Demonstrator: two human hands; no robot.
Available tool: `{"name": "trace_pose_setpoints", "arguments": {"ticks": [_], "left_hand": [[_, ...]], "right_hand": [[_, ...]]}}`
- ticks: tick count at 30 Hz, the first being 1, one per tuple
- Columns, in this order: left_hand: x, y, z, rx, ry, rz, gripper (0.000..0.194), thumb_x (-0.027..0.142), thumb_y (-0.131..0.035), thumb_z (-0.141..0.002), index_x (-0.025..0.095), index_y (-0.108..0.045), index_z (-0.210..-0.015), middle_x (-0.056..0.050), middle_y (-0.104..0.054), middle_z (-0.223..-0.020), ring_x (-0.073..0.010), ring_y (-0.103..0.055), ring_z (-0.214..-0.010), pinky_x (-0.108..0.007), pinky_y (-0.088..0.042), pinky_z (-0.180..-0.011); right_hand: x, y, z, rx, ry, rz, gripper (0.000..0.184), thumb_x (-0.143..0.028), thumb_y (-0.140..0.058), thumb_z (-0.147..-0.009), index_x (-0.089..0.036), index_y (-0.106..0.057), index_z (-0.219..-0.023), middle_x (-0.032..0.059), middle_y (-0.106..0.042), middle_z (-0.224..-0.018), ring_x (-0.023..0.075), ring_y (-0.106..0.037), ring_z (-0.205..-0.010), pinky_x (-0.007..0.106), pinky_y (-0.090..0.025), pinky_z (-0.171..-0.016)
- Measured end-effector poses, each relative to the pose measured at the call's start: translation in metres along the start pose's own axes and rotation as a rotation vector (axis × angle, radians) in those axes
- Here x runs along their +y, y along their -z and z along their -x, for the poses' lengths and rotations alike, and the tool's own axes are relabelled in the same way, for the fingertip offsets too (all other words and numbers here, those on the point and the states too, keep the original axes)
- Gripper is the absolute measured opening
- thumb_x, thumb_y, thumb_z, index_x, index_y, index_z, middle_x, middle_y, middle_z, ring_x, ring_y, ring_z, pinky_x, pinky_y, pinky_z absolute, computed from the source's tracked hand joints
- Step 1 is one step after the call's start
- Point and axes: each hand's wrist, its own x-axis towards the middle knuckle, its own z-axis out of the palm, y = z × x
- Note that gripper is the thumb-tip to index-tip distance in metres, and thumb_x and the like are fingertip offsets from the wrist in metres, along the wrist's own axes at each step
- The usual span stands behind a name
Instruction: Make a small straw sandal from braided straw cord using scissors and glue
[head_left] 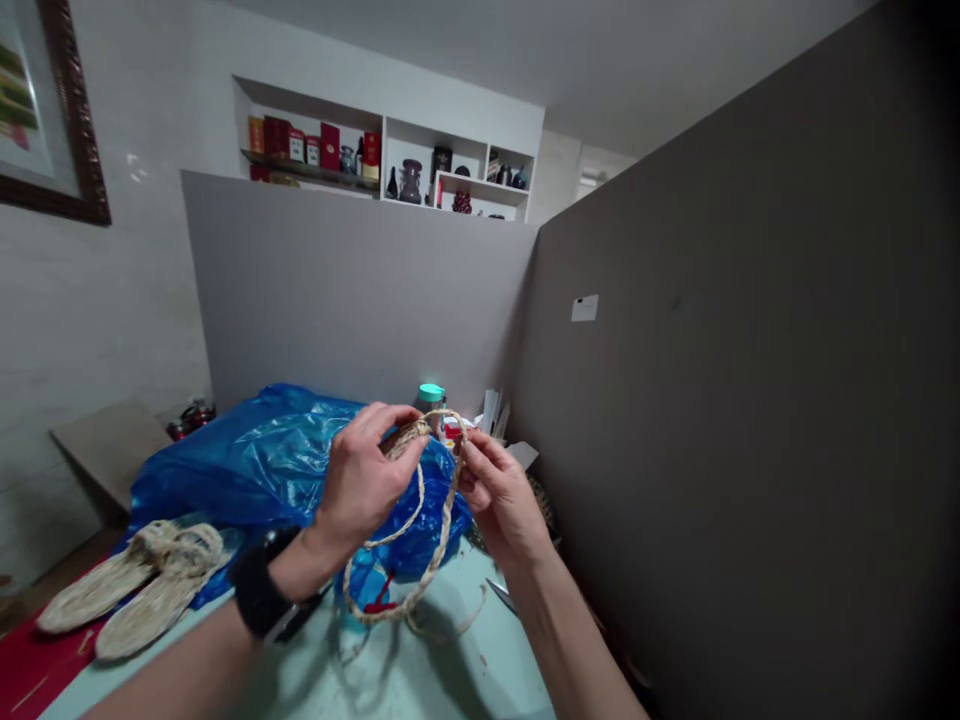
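My left hand [367,470] is closed around a bundle of woven straw [409,437], held up over the table. From the bundle a braided straw cord [448,510] arches across to my right hand [501,490], whose thumb and fingers pinch it. The cord hangs in a wide loop below both hands, down near the tabletop. My fingers partly cover the bundle, so its full shape is hidden. A pair of woven straw sandals [142,595] lies to the left of my left wrist, which wears a black band.
A large blue plastic bag [255,450] covers the back of the pale green table [480,665]. Behind it stands a jar with a turquoise lid [430,392]. A pointed metal blade [501,594] lies near my right forearm. Grey partitions [360,280] rise behind and to the right.
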Motion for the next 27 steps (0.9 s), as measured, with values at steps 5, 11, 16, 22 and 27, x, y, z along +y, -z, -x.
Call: {"name": "trace_pose_setpoints", "arguments": {"ticks": [5, 11, 16, 22, 27], "left_hand": [[0.009, -0.008, 0.028, 0.083, 0.118, 0.070, 0.009, 0.019, -0.066, -0.083, 0.017, -0.065, -0.091, -0.004, -0.067, -0.089, -0.0193, -0.063, -0.085, -0.033, -0.049, -0.079], [0.001, -0.014, 0.031, 0.051, 0.228, 0.210, 0.011, 0.016, -0.067, -0.080, 0.018, -0.066, -0.091, -0.003, -0.068, -0.091, -0.0192, -0.064, -0.087, -0.033, -0.049, -0.082], [-0.010, -0.017, 0.027, -0.054, 0.407, 0.409, 0.012, 0.020, -0.069, -0.078, 0.019, -0.067, -0.090, -0.003, -0.070, -0.095, -0.0209, -0.067, -0.088, -0.036, -0.050, -0.085], [-0.013, -0.020, 0.025, -0.098, 0.533, 0.591, 0.014, 0.022, -0.072, -0.076, 0.020, -0.068, -0.090, -0.003, -0.072, -0.095, -0.0207, -0.067, -0.089, -0.035, -0.051, -0.086], [-0.010, -0.020, 0.026, -0.115, 0.562, 0.665, 0.017, 0.023, -0.074, -0.075, 0.021, -0.070, -0.091, -0.002, -0.073, -0.097, -0.0203, -0.067, -0.091, -0.034, -0.051, -0.086]], "right_hand": [[-0.001, -0.002, 0.006, -0.007, -0.056, -0.160, 0.018, -0.031, -0.077, -0.078, -0.019, -0.069, -0.090, 0.0004, -0.064, -0.086, 0.0075, -0.056, -0.069, 0.018, -0.050, -0.069], [0.002, -0.014, 0.005, 0.034, -0.090, -0.271, 0.014, -0.024, -0.077, -0.079, -0.019, -0.068, -0.089, -0.0004, -0.061, -0.085, 0.0051, -0.051, -0.064, 0.015, -0.051, -0.063], [0.006, -0.013, 0.002, 0.044, -0.071, -0.292, 0.008, -0.020, -0.072, -0.082, -0.017, -0.068, -0.089, 0.0024, -0.061, -0.087, 0.0073, -0.054, -0.069, 0.016, -0.052, -0.066], [0.009, -0.008, 0.003, 0.040, -0.044, -0.229, 0.007, -0.020, -0.067, -0.087, -0.018, -0.069, -0.092, 0.0022, -0.060, -0.090, 0.0075, -0.054, -0.071, 0.016, -0.053, -0.067], [0.010, -0.007, 0.003, 0.038, -0.021, -0.217, 0.008, -0.019, -0.065, -0.087, -0.018, -0.070, -0.093, 0.0021, -0.060, -0.089, 0.0081, -0.054, -0.072, 0.018, -0.053, -0.070]]}}
